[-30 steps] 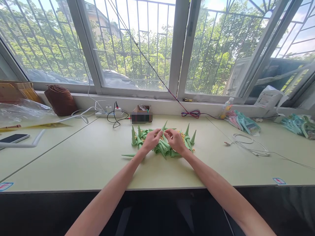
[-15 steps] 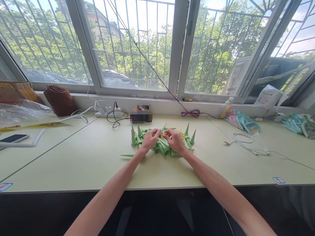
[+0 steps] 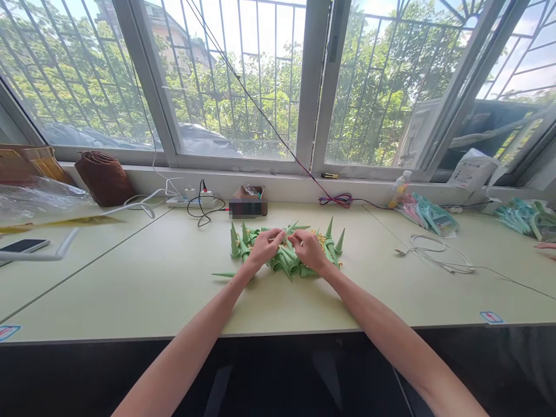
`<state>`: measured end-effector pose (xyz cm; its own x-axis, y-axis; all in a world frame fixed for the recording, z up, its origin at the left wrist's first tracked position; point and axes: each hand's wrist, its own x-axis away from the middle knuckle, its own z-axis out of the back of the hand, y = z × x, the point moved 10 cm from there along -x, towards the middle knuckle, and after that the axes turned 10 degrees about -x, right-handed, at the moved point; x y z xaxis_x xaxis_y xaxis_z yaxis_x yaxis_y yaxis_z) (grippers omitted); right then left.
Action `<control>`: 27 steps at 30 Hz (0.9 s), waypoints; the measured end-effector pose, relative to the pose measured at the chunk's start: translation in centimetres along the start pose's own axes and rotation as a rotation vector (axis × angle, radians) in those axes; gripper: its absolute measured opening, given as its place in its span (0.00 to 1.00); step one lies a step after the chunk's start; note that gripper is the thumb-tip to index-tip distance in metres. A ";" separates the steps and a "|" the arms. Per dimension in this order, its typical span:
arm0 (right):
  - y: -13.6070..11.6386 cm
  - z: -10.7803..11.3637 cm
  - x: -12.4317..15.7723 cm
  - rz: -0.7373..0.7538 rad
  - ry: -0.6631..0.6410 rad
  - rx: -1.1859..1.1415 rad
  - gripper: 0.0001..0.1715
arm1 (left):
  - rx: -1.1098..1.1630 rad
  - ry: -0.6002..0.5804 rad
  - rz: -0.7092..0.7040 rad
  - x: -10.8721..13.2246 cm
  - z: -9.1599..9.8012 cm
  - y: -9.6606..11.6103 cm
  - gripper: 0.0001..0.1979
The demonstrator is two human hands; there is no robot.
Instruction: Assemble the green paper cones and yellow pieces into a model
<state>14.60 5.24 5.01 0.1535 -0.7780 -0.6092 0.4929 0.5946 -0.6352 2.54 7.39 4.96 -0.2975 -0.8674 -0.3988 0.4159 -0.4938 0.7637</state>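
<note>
A pile of hollow green plastic spikes [image 3: 284, 263] lies on the pale table, mixed with small brass-coloured pieces [image 3: 320, 237]. Over its middle, my left hand [image 3: 266, 244] is closed in a pinch, with a slim green spike showing at the fingertips. Close beside it, my right hand [image 3: 307, 247] has its fingers pressed together; whatever is between them is too small to make out. Some spikes stand point up at both ends of the pile, such as the upright green spike [image 3: 234, 240] on the left. My hands hide part of the pile.
Behind the pile sit a small open box [image 3: 252, 202] and a power strip [image 3: 176, 201] with cables. To the right are a coiled white cable [image 3: 434, 255], bagged items [image 3: 428, 215] and a bottle [image 3: 398, 190]. Another person's hand [image 3: 546, 246] shows at the right edge.
My hands stay nearly in place, with small finger movements; the green spike at the fingertips sits slightly lower. Another person's hand has come into view at the right edge.
</note>
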 end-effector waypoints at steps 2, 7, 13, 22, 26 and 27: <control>0.1 0.1 0.0 -0.012 0.002 0.006 0.21 | 0.009 -0.018 -0.005 0.1 -0.2 0.1 0.20; 0.3 0.4 -0.1 -0.040 0.033 0.032 0.22 | 0.052 -0.053 0.001 0.2 -0.5 -0.2 0.22; 0.4 0.3 -0.2 -0.084 0.020 0.050 0.21 | 0.128 -0.134 -0.034 0.3 -1.3 -0.4 0.21; 0.6 0.8 -0.2 -0.076 0.085 0.022 0.23 | 0.095 -0.091 -0.032 0.0 -1.2 -0.7 0.21; 0.4 0.9 -0.2 -0.067 0.097 -0.050 0.15 | 0.083 -0.036 0.008 -0.3 -0.9 -1.3 0.23; 0.4 0.8 -0.2 -0.065 0.090 -0.071 0.13 | 0.084 -0.023 0.016 -0.4 -0.8 -1.5 0.23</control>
<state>15.48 5.47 5.29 0.0440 -0.7962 -0.6034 0.4365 0.5587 -0.7052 2.71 8.40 3.58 -0.3113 -0.8733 -0.3748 0.3473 -0.4717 0.8105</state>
